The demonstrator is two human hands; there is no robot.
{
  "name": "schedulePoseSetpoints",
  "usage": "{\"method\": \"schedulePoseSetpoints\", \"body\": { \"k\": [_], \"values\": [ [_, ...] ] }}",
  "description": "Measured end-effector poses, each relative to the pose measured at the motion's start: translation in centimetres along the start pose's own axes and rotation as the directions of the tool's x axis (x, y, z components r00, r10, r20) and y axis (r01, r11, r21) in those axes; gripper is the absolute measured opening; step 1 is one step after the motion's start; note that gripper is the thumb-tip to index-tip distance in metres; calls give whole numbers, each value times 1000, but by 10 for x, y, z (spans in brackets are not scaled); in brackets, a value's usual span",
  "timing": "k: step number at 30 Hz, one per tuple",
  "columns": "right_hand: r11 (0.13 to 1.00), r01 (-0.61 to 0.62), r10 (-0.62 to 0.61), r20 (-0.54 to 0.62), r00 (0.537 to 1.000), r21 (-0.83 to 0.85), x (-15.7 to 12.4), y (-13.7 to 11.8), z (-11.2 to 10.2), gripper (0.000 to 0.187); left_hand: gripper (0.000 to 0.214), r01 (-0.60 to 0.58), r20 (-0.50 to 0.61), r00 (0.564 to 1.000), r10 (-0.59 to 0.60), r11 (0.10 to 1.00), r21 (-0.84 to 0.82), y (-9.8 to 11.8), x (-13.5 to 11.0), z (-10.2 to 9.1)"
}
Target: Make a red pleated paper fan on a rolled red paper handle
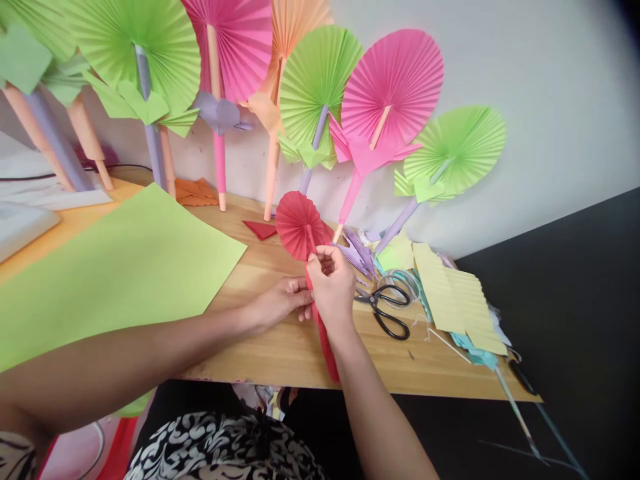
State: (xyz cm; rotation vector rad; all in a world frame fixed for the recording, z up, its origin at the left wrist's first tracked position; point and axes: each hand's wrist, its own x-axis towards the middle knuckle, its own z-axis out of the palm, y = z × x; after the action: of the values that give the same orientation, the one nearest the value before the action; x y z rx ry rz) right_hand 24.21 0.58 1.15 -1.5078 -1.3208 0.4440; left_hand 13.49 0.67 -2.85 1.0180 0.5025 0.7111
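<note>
Paper rosette fan [296,225], centre frame: left hand [281,304] grips its red handle [327,350], likely steadying it; right hand [334,288] pinches its stem [309,236].

Red paper fan [296,227], pleated disc spread round, handle [326,343] slanting over tabletop [270,353].

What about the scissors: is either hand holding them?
No, the scissors lie on the table, while the left hand and right hand both hold the red fan.
</note>
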Motion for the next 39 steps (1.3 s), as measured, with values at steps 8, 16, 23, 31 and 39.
{"method": "schedulePoseSetpoints", "body": {
  "k": [8,16,23,31,39],
  "values": [
    [1000,-10,11,78,997,-15,-11,-6,-13,22,48,-50,37,998,50,999,6,3,-1,-4],
    [918,310,-313,29,949,-249,4,-24,-23,19,37,-91,81,993,90,996,11,2,-1,-8],
    [868,298,-312,30,950,-398,9,-32,-7,8,46,-67,128,990,60,997,44,-2,0,-5],
    [812,291,-348,-18,938,-506,6,-36,1,4,48,-100,37,994,99,995,13,6,-1,-5],
    [810,279,-330,-7,944,-515,4,-32,4,2,35,-169,-37,984,174,979,111,6,0,-2]
  ]
}}
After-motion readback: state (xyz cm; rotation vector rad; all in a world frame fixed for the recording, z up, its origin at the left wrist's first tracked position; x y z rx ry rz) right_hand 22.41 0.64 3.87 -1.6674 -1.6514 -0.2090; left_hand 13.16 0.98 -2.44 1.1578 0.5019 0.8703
